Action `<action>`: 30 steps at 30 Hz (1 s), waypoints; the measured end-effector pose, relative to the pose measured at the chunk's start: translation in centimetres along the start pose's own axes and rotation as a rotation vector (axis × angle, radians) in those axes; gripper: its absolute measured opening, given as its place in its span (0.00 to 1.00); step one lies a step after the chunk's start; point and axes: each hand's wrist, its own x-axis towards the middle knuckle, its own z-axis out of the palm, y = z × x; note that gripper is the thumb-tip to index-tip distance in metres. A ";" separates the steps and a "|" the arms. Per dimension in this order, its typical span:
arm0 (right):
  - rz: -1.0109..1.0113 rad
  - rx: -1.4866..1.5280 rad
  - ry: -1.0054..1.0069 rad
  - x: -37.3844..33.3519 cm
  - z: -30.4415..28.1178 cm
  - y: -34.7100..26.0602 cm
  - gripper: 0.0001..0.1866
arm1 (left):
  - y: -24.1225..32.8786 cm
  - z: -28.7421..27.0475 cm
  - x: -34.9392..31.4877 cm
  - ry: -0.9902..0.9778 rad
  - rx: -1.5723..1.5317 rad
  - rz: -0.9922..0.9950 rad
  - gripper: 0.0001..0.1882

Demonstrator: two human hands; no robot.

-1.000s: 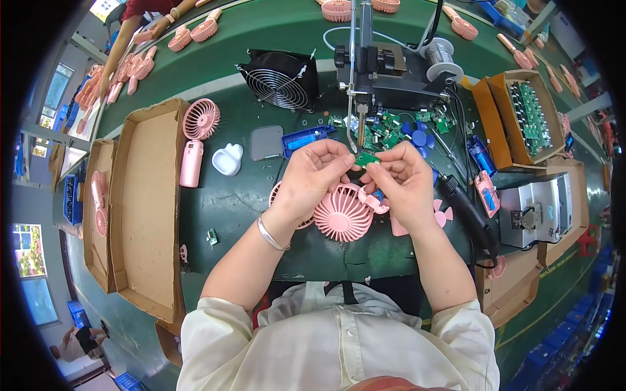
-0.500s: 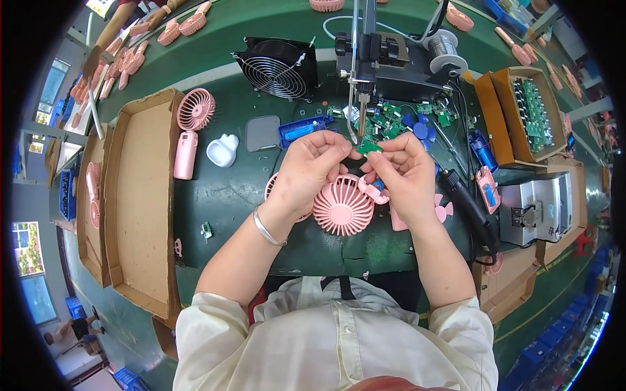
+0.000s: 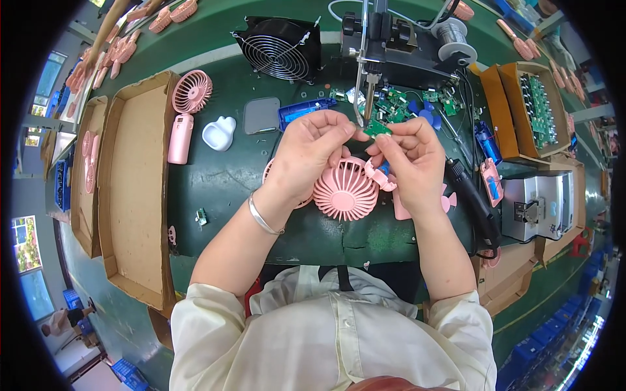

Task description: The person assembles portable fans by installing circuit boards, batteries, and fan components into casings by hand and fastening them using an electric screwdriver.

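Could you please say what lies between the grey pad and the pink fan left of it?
A small white dish lies there, as the head view shows.

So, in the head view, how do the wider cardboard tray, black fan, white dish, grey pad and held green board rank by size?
Cardboard tray
Black fan
White dish and grey pad: too alike to rank
Green board, partly covered

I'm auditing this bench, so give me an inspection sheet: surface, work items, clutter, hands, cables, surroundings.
Surface: green tabletop, marked near the front edge.
Work items: green circuit board, near soldering tip; pink fan cage.
Clutter: loose circuit boards; blue housing.
Hands: right hand pinches the green circuit board; left hand close by, its grip unclear.
Cables: pale cable beside soldering stand.
Surroundings: cardboard tray at left; brown box holding boards at right.
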 end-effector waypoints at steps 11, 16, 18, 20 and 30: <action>-0.018 -0.067 0.005 -0.1 -0.1 0.4 0.07 | -0.4 0.1 0.1 0.011 0.047 -0.044 0.05; -0.016 -0.070 -0.004 -0.1 0.1 0.4 0.07 | -0.4 0.0 0.0 0.037 0.064 -0.040 0.05; -0.024 -0.071 0.008 -0.1 0.0 0.3 0.07 | -0.4 0.2 0.1 0.027 0.060 -0.037 0.05; -0.029 -0.067 0.015 -0.1 0.1 0.2 0.07 | -0.3 0.2 0.1 0.024 0.058 -0.034 0.05; -0.058 -0.069 -0.018 -0.2 0.0 0.2 0.08 | 0.0 0.2 -0.1 0.015 0.056 -0.005 0.05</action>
